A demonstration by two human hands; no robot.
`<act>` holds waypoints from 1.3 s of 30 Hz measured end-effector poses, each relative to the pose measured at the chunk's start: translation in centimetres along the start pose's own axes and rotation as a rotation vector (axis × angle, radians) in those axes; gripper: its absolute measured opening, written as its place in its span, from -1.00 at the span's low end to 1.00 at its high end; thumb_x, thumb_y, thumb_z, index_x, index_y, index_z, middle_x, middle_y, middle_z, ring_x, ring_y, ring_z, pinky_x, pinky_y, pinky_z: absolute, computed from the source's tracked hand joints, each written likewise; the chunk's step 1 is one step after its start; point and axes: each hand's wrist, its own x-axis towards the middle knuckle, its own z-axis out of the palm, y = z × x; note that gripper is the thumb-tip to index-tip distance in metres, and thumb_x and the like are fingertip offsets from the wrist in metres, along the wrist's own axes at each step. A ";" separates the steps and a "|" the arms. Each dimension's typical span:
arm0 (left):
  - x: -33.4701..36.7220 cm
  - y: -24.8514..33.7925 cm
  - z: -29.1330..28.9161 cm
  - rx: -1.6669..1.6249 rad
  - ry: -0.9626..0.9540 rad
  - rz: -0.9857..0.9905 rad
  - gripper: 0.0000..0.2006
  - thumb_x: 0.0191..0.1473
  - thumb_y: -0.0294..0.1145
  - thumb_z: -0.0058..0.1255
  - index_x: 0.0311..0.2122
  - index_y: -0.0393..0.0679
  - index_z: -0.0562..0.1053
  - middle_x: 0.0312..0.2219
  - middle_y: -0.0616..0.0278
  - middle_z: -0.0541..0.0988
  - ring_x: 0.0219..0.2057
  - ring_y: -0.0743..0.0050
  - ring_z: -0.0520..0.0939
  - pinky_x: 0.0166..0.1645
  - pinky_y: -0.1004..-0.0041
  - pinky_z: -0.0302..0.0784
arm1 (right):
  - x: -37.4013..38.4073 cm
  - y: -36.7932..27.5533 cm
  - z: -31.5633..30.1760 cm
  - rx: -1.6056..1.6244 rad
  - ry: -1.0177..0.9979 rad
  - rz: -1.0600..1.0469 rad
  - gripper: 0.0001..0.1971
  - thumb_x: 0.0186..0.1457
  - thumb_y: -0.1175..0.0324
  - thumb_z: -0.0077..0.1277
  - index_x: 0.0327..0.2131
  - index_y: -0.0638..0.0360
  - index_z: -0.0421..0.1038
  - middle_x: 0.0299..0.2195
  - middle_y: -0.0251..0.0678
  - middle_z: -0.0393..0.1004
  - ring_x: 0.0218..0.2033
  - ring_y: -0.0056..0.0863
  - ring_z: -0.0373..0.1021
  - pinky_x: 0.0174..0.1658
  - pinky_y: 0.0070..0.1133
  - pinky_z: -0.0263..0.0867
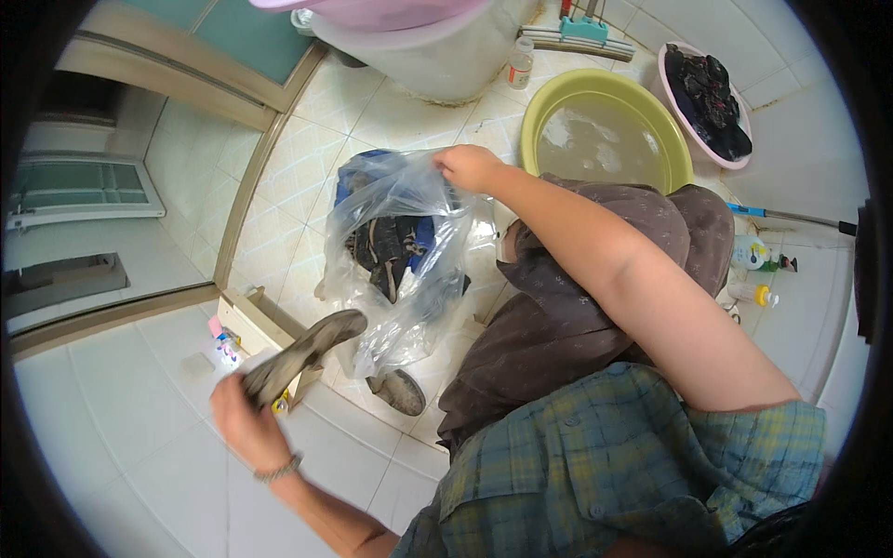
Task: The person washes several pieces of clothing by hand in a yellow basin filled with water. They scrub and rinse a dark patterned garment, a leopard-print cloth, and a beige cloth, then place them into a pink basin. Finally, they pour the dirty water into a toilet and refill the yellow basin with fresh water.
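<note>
Gripping a shoe, left hand curled around it, right hand pinching a clear bag

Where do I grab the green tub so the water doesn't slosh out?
Probably by the tub's rim, from above, one hand left, one right. The tub is wide, round and open, with cloudy water inside, so lifting one side alone may tip it. Trousers block part of its near edge.

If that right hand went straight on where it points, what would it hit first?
The right hand would first meet the clear plastic bag, whose edge it grips; beyond, perhaps tiled floor, though depth is unclear.
</note>
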 end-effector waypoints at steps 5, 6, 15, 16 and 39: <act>-7.2 -5.5 -9.7 -0.131 -0.019 -0.350 -0.61 -0.34 -0.77 -0.06 -0.25 -0.29 0.34 -0.34 0.15 0.39 -0.31 0.25 0.41 -0.20 0.44 0.34 | 0.9 0.0 1.6 -0.056 -0.002 -0.027 -0.75 -0.04 0.28 -0.20 -0.28 0.02 0.41 -0.32 -0.22 0.46 -0.24 -0.26 0.37 -0.18 -0.38 0.29; -8.1 -5.4 -9.7 -0.137 -0.028 -0.376 -0.61 -0.35 -0.77 -0.07 -0.26 -0.28 0.35 -0.36 0.16 0.39 -0.32 0.26 0.41 -0.20 0.46 0.33 | 0.8 0.3 1.7 -0.017 0.019 -0.028 -0.75 -0.04 0.27 -0.20 -0.28 0.02 0.41 -0.33 -0.21 0.46 -0.25 -0.27 0.38 -0.18 -0.39 0.29; -14.8 -10.9 10.6 0.172 -0.779 -0.028 -0.76 -0.38 -0.46 0.12 -0.44 -0.06 0.46 -0.47 0.21 0.50 -0.34 0.21 0.50 -0.25 0.32 0.39 | 0.6 -2.6 0.3 0.357 0.054 -0.092 -0.60 -0.01 0.29 -0.25 -0.04 0.02 0.27 -0.42 -0.22 0.48 -0.39 -0.38 0.42 -0.27 -0.47 0.32; -15.3 -11.2 13.6 0.170 -0.904 0.001 -0.75 -0.35 -0.42 0.12 -0.41 -0.04 0.46 -0.43 0.24 0.50 -0.30 0.25 0.50 -0.20 0.30 0.36 | 0.5 -3.6 -0.1 0.460 0.009 -0.044 -0.57 -0.01 0.32 -0.26 0.01 -0.01 0.22 -0.43 -0.21 0.47 -0.43 -0.42 0.41 -0.28 -0.50 0.31; 1.3 -4.0 50.4 -0.278 -0.481 -0.310 -0.29 -0.29 -0.37 0.18 0.04 -0.26 0.18 -0.06 -0.15 0.29 -0.01 -0.09 0.30 0.09 0.24 0.21 | 4.3 -6.2 0.5 1.111 -0.024 0.148 -0.53 0.14 0.18 -0.45 0.12 0.08 0.00 -0.33 -0.18 0.45 -0.42 -0.51 0.41 -0.38 -0.58 0.31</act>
